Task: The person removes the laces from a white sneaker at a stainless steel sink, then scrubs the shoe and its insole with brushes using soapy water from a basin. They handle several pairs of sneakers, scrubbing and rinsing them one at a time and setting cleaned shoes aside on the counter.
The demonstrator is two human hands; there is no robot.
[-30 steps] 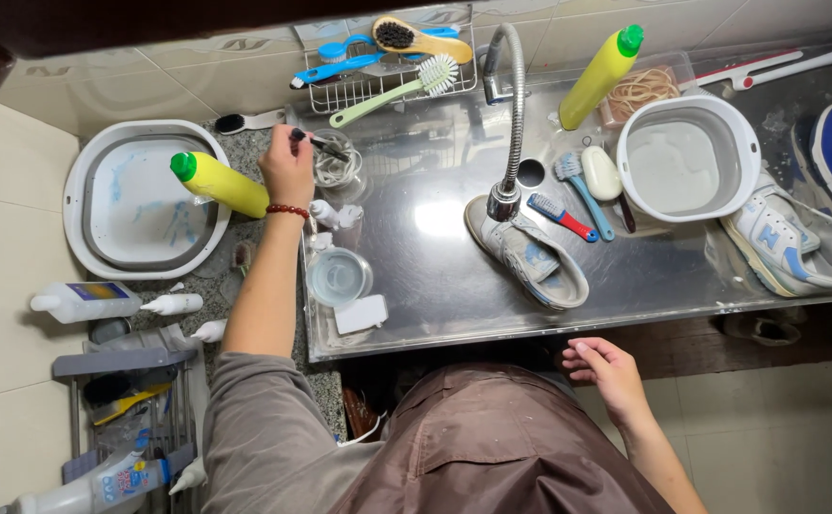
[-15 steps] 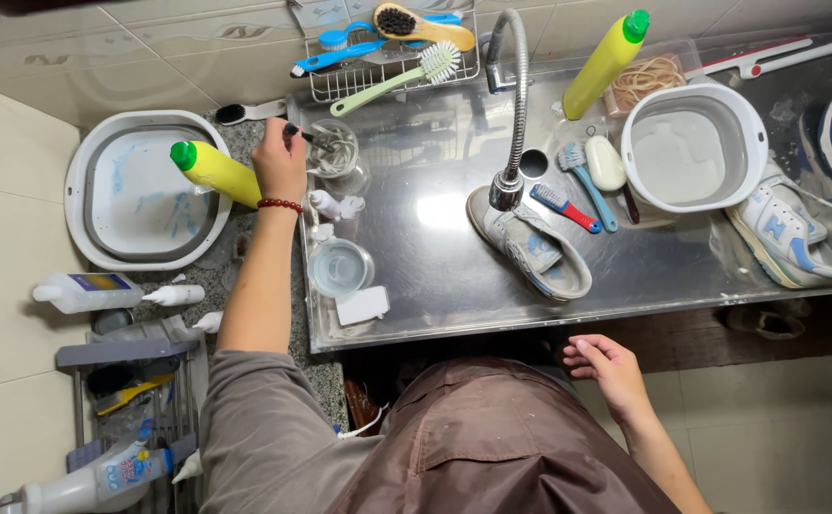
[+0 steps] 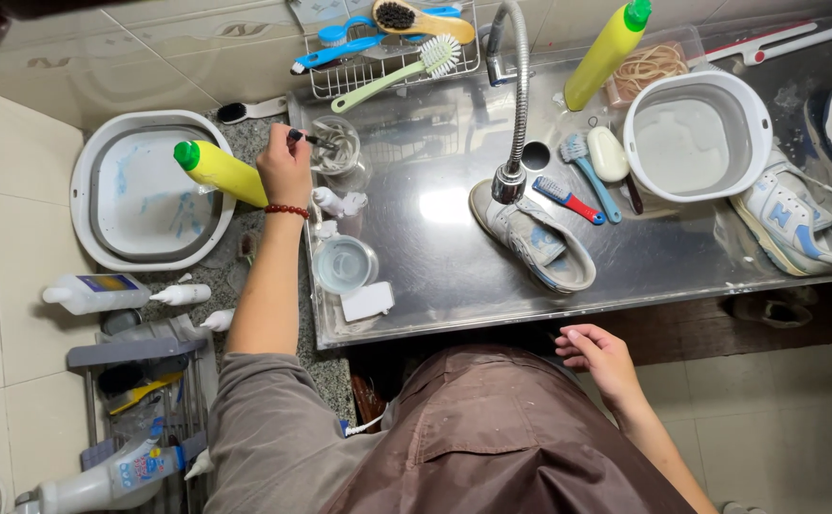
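My left hand (image 3: 284, 168) reaches over the counter's left end and grips a thin dark-handled tool (image 3: 313, 140) whose tip pokes into a clear glass jar (image 3: 338, 145). A yellow bottle with a green cap (image 3: 216, 171) lies just left of that hand, over a white basin (image 3: 121, 205). My right hand (image 3: 598, 357) hangs empty below the steel sink's front edge, fingers loosely spread. A grey sneaker (image 3: 535, 238) lies in the steel sink (image 3: 435, 257) under the tap (image 3: 514, 90).
A second yellow bottle (image 3: 608, 52), a white tub (image 3: 696, 133), small brushes (image 3: 582, 186) and more sneakers (image 3: 801, 219) fill the sink's right side. A wire rack with brushes (image 3: 397, 43) stands at the back. Cleaner bottles (image 3: 97, 293) and a shelf (image 3: 140, 381) sit at the lower left.
My left hand has shifted slightly, still working the thin tool at the jar. The right hand stays at the sink's front edge.
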